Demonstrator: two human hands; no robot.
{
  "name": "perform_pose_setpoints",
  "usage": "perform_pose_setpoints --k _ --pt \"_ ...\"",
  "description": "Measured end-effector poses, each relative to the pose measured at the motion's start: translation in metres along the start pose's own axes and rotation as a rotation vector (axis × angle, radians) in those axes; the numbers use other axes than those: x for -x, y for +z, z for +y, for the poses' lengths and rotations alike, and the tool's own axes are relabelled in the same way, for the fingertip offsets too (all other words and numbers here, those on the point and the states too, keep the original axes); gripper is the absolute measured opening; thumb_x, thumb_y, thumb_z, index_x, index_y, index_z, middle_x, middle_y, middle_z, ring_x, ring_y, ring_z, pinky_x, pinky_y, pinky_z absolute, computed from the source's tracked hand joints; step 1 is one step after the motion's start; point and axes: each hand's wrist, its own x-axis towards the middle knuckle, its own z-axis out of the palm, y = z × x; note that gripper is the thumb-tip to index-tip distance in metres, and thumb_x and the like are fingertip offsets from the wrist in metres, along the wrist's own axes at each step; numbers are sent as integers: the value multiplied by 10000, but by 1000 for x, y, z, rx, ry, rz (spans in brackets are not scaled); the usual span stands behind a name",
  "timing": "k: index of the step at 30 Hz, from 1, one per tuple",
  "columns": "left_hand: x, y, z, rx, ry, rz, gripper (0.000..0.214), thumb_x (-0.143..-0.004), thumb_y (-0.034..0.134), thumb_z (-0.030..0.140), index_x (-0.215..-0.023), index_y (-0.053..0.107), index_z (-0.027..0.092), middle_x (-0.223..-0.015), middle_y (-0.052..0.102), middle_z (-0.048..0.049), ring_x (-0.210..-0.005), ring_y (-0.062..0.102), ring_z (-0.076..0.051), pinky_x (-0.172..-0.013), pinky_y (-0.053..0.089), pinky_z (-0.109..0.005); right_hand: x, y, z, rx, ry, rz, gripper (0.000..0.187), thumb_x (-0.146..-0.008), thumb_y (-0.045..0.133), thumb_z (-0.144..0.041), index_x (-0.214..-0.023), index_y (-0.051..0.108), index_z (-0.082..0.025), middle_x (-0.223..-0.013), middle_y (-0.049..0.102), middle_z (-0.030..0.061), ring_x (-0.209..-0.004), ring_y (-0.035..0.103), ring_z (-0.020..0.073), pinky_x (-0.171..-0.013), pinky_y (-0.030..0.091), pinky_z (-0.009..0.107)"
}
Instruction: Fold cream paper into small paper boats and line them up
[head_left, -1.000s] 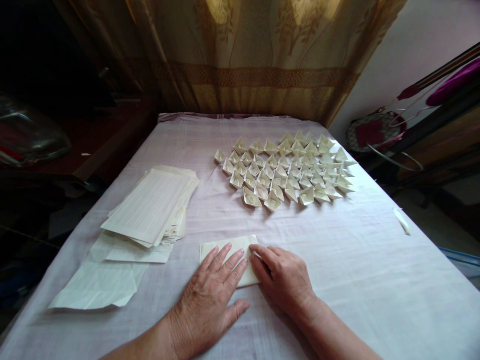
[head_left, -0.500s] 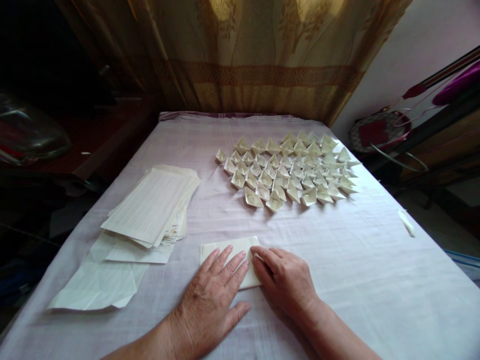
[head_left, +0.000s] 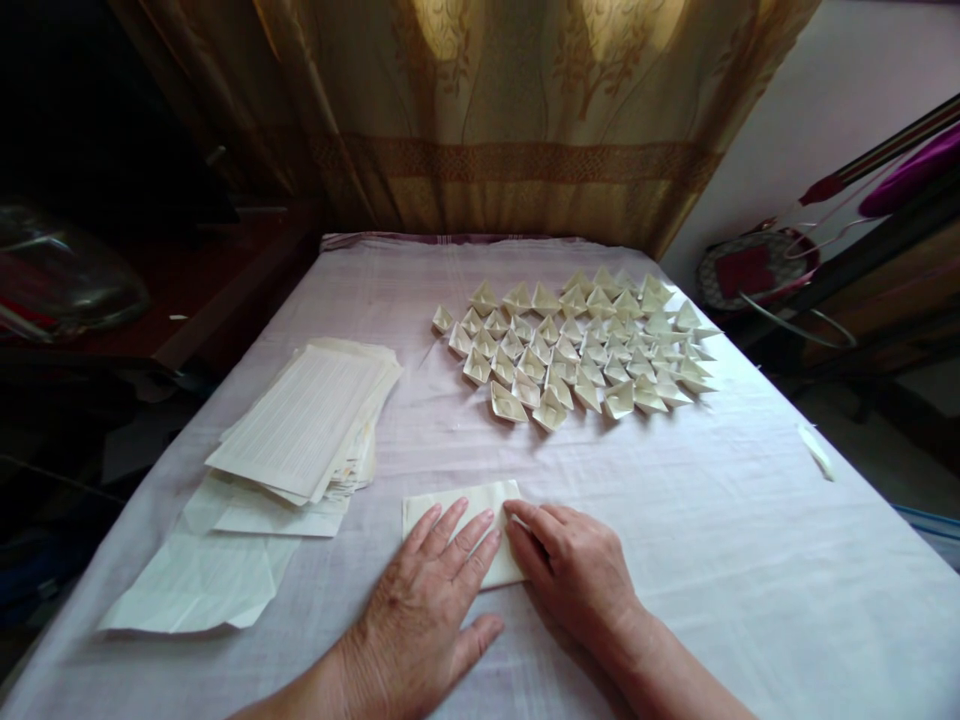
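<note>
A folded sheet of cream paper (head_left: 493, 495) lies on the cloth-covered table in front of me. My left hand (head_left: 439, 588) rests flat on it, fingers spread and pointing away from me. At the sheet's right edge is my right hand (head_left: 574, 560), its fingers curled, with the index fingertip and thumb against the paper. The palms and fingers hide much of the sheet's lower left part. Beyond the hands stand several small folded paper boats (head_left: 551, 408), set close together in rows.
To the left is a stack of lined paper sheets (head_left: 300, 420), with a loose creased sheet (head_left: 196, 590) partly beneath it. A small white scrap (head_left: 816, 452) lies near the right edge of the table (head_left: 720, 520). A patterned curtain (head_left: 510, 120) hangs behind.
The whole view has shifted slightly, so everything sits a little lower. Both hands keep the same pose on the folded sheet.
</note>
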Motion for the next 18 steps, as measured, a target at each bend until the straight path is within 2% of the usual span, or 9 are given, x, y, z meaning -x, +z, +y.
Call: perform_pose_setpoints --k 10,18 --pt "-1 3 -1 36 -7 26 607 -920 554 473 -1445 435 191 -1463 518 -38 -1390 396 -257 -1155 313 -406 -3 -4 -3 48 11 -4 222 -932 485 -242 -935 706 -232 -676 688 6 -605 618 132 -617 361 230" --pt "2 10 -2 52 -9 27 587 -914 560 466 -1427 460 200 -1454 529 -43 -1375 415 -267 -1148 325 -431 -1 0 6 3 68 52 202 -913 519 -237 -925 721 -235 -765 730 14 -658 649 142 -638 387 230"
